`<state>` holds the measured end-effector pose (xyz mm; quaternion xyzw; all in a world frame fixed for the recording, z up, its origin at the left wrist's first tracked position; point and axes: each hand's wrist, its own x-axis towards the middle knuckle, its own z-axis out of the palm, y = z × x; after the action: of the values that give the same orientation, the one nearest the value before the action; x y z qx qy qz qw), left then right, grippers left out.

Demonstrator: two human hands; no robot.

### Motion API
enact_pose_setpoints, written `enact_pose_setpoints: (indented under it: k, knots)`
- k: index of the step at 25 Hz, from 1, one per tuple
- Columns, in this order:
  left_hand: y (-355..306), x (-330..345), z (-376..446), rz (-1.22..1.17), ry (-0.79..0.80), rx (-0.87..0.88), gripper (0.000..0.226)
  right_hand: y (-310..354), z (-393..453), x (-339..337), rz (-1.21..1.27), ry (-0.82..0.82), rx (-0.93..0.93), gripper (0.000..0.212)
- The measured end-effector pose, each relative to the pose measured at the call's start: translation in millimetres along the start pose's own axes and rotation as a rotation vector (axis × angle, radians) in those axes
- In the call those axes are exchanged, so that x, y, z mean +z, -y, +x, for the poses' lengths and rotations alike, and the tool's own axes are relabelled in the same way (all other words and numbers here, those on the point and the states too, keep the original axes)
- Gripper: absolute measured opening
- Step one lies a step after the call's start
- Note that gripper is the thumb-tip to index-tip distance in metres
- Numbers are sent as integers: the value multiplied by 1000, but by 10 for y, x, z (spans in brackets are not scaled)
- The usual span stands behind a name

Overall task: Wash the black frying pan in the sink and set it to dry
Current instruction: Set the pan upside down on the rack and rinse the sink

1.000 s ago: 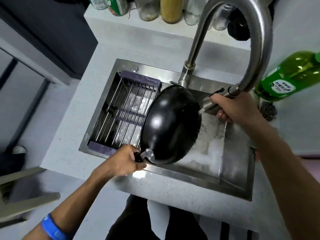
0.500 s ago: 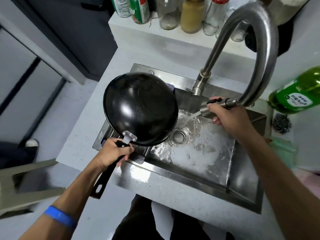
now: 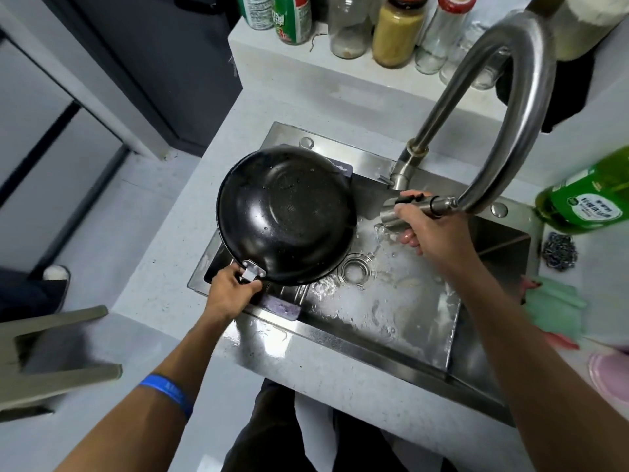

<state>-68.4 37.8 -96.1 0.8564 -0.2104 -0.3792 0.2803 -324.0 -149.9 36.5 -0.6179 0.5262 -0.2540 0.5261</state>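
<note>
Hands at work: our left hand (image 3: 235, 291) closes round the handle of the black frying pan (image 3: 286, 216), tilted above the sink (image 3: 391, 356) to drain, while our right hand (image 3: 425, 229) wraps the faucet sprayer (image 3: 405, 209), likely for rinsing.

Pan handle (image 3: 245, 280) hidden in left hand (image 3: 228, 291); green bottle (image 3: 584, 199) blurred, perhaps detergent.

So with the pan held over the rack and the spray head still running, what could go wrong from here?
1. The left hand holds the wet frying pan only by the handle base; it could slip and drop onto the drying rack.
2. The right hand aims the running spray head low and sideways; water may splash out of the sink.
3. The counter edge already looks wet, so drips could reach the floor.
</note>
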Motion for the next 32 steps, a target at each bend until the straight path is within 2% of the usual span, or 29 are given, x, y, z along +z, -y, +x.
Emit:
enact_pose_setpoints:
  k: [4,7,12,17,21,24,28,30,31,32]
  knots:
    - [140,10,16,136,0,-4,36,9,60,30,0,-16,-10,18]
    - [110,66,-66,77,-14,-33,27,-25,110,6,45,-41,24,19]
    - [-6,160,-251,-50,-180,0,21,-29,90,-6,-8,-21,-31,26]
    - [-231,195,-183,-99,-276,-14,21,-31,72,4,-19,1,-46,21]
    - [-300,276,12,-15,-260,-11,21,-82,102,-35,-65,25,-50,15]
    - [-258,349,132,-14,-237,-35,26,-114,120,-57,-95,43,-80,24]
    - [-244,357,201,2,-188,-83,41,-116,143,-35,-103,46,-105,26]
    - [-247,301,105,165,-294,-96,60,-149,157,-47,-107,36,-110,26]
    - [-204,292,-3,251,-397,-35,64,-168,160,-57,-116,32,-115,25]
    - [-147,326,-145,307,-483,95,58,-186,168,-70,-123,25,-116,23]
